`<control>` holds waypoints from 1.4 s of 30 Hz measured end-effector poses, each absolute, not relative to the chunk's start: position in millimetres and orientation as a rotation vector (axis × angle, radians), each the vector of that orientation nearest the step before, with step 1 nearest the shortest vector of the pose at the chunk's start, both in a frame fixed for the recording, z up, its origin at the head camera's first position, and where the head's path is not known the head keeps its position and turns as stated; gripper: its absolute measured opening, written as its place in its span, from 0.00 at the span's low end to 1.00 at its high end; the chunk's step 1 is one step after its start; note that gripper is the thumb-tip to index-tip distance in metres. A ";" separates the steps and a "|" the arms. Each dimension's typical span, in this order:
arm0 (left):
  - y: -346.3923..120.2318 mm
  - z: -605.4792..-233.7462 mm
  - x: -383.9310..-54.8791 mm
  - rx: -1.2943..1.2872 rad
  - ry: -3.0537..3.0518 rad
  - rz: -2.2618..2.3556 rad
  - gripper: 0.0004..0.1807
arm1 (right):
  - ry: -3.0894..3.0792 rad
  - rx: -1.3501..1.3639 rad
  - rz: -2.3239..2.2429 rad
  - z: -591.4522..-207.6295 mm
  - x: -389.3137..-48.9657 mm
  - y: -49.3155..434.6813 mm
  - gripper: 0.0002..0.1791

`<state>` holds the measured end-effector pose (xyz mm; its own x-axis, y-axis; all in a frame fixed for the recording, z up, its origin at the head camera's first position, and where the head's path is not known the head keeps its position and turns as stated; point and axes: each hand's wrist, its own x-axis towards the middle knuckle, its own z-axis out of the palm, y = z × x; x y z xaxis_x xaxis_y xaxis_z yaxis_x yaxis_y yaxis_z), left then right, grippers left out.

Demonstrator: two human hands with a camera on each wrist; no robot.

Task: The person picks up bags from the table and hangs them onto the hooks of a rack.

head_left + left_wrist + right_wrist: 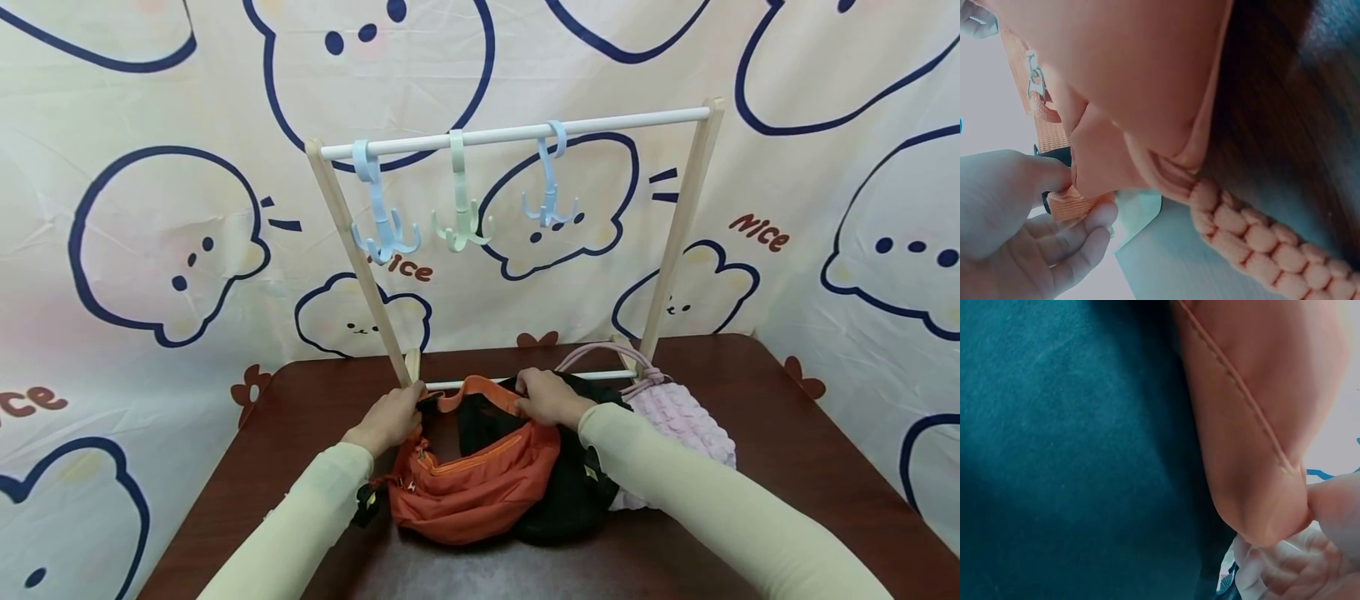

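An orange waist bag (472, 487) with a zipped front is held up at both ends over the table. My left hand (390, 417) pinches the orange webbing strap (1072, 205) at the bag's left end, beside a black buckle (1054, 155). At the other end, my right hand (551, 398) grips the bag's upper right corner (1266, 519) between thumb and fingers. The strap (480, 385) loops up behind the bag. A thick braided orange cord (1272, 247) hangs from its left side. Behind and to the right sits a black bag (570, 492), partly covered by the orange one.
A pink puffy bag (682, 421) with a thin handle lies right of the black bag, partly behind my right forearm. Behind the bags stands a wooden rack with a white rail (510, 135). Blue hooks (386, 233) and a green hook (459, 225) hang from it.
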<state>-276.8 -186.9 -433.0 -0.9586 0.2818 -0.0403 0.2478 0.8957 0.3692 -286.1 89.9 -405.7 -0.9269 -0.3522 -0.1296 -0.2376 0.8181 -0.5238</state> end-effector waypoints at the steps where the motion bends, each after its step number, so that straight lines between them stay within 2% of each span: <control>1: -187.0 -432.7 -276.7 0.416 2.967 0.565 0.12 | 2.782 -0.460 -0.766 -405.6 -286.3 90.4 0.15; 6: -187.5 -432.3 -276.9 0.426 2.972 0.574 0.11 | 2.785 -0.462 -0.786 -405.0 -287.7 93.5 0.15; 13: -186.7 -430.0 -276.7 0.404 2.974 0.604 0.10 | 2.789 -0.511 -0.777 -398.4 -285.8 100.0 0.10; 24: -189.5 -421.8 -269.6 0.367 2.984 0.717 0.15 | 2.722 -0.604 -0.890 -393.6 -285.8 112.3 0.04; 30: -190.5 -416.2 -267.2 0.349 2.930 0.768 0.19 | 2.716 -0.697 -0.884 -393.6 -288.0 114.8 0.12; 36: -192.3 -413.5 -264.3 0.366 2.923 0.783 0.19 | 2.719 -0.737 -0.909 -396.1 -289.7 118.2 0.08; 42: -195.8 -412.0 -261.6 0.422 2.930 0.798 0.17 | 2.725 -0.709 -0.954 -393.9 -288.5 121.6 0.09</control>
<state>-261.6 -195.8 -412.0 -0.9593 0.2822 -0.0003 0.2431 0.8269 0.5070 -288.5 121.6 -393.9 -0.8729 -0.4878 -0.0020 -0.3801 0.6828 -0.6239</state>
